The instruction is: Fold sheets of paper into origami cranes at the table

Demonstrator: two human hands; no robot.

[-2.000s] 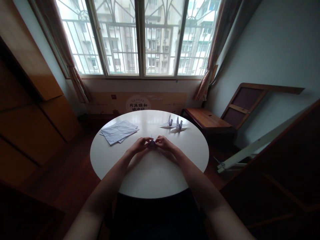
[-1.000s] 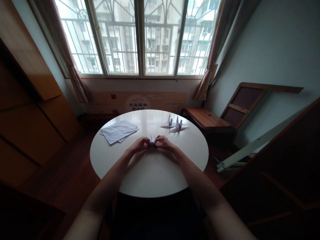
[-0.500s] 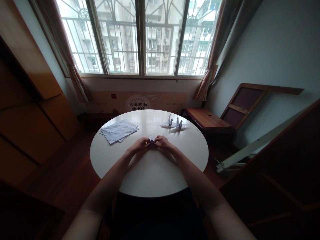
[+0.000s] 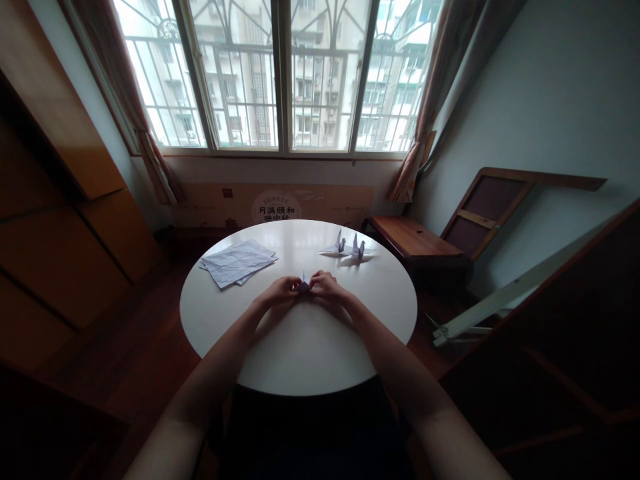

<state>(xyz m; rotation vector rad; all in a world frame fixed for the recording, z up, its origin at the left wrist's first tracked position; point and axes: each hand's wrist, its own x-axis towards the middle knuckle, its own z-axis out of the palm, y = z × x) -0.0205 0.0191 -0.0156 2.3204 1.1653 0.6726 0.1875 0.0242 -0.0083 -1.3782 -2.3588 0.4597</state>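
The left hand (image 4: 286, 287) and right hand (image 4: 326, 285) have their fingers closed on opposite sides of a small folded paper (image 4: 303, 287), near the middle of the round bench (image 4: 310, 357), though its folds are too small to read surely. Open white top stretches toward the near edge; overlapping sheets (image 4: 237, 262) lie by the far-left edge, two paper cranes (image 4: 359, 249) by the far-right
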